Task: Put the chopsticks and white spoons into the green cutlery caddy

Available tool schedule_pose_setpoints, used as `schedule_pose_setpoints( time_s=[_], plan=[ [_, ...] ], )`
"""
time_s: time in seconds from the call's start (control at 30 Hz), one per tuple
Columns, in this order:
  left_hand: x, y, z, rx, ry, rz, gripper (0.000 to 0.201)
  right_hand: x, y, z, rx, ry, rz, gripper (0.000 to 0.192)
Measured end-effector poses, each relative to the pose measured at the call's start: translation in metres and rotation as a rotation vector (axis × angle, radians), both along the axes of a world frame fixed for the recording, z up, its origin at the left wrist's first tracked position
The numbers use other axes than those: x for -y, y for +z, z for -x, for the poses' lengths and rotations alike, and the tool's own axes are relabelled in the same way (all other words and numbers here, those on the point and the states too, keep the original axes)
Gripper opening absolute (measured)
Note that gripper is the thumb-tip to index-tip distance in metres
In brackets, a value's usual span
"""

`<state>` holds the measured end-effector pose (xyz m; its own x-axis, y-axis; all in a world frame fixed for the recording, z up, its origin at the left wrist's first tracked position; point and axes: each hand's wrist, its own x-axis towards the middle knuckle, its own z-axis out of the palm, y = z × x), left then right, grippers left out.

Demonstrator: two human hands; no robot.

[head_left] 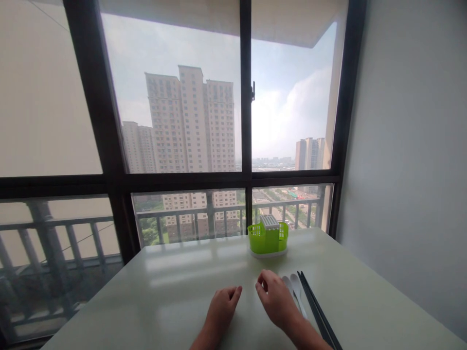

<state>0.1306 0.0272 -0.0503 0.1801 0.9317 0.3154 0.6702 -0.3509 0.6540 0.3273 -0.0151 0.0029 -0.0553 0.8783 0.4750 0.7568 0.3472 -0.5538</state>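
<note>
**Resting both hands on the table beside the cutlery**

Looking out through a big dark-framed window (241, 121) at tall apartment blocks and a hazy sky. Spreading below it, a pale glossy table (164, 291), catching the window light, running up against the grey wall on the right. Sitting at the far edge of the table near the glass, a lime-green cutlery caddy (268, 238), standing upright on a white base with a small grey slatted lid on its middle section. Lying flat near the front edge, left hand (221, 304), fingers curled loosely under, gripping nothing. Hovering just right of it, right hand (275, 299), fingers bent and relaxed, holding nothing, close against the white spoons (296, 289). Lying side by side on the table, those spoons, bowls pointing toward the caddy. Stretching just beside them on the right, black chopsticks (315, 306), angled toward the front corner, well apart from the caddy.
</note>
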Motion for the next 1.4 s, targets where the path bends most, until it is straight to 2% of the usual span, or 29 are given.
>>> schedule_pose_setpoints(
  time_s=[0.17, 0.27, 0.37, 0.47, 0.63, 0.8, 1.03, 1.4],
  plan=[
    [-0.001, -0.001, 0.000, 0.007, 0.007, 0.002, 0.048, -0.011, 0.012, -0.044, 0.103, -0.110, 0.038, 0.013],
    [-0.001, -0.002, 0.001, 0.011, 0.004, 0.006, 0.048, -0.020, 0.016, -0.089, 0.240, -0.284, 0.094, 0.015],
    [-0.002, -0.003, 0.000, 0.015, -0.001, 0.008, 0.047, -0.025, 0.012, -0.137, 0.398, -0.421, 0.315, 0.020],
    [-0.002, -0.004, 0.000, 0.015, -0.002, 0.011, 0.047, -0.021, 0.002, -0.163, 0.445, -0.398, 0.531, 0.019],
    [-0.001, -0.002, -0.001, 0.006, -0.005, 0.009, 0.047, -0.013, -0.016, -0.158, 0.418, -0.352, 0.651, 0.015],
    [0.001, 0.000, 0.000, 0.002, -0.001, 0.006, 0.047, -0.019, -0.016, -0.148, 0.434, -0.359, 0.657, 0.002],
    [-0.001, 0.000, -0.001, 0.010, -0.003, 0.001, 0.049, -0.018, -0.010, -0.134, 0.538, -0.394, 0.553, 0.021],
    [0.000, -0.001, -0.001, 0.013, -0.010, 0.005, 0.049, -0.019, -0.017, -0.120, 0.602, -0.434, 0.454, 0.040]
  ],
)
